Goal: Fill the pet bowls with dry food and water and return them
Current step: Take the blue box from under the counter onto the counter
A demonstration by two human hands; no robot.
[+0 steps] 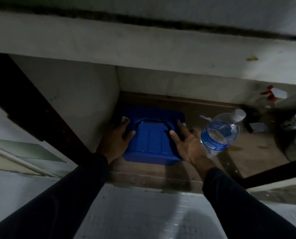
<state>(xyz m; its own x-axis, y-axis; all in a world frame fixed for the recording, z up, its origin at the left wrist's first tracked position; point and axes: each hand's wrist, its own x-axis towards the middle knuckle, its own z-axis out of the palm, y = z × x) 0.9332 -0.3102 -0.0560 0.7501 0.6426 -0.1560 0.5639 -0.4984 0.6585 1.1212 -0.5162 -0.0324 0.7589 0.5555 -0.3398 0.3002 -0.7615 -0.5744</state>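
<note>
The left hand (117, 138) and the right hand (186, 142) grip the two sides of a blue box (152, 140) with its lid on, down on a low shelf (250, 152). To the right lies a water bottle (219, 133). No pet bowls show, so I think the filling has not begun yet.

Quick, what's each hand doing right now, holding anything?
Left hand: grips the left side of the blue box.
Right hand: grips the box's right side.
</note>
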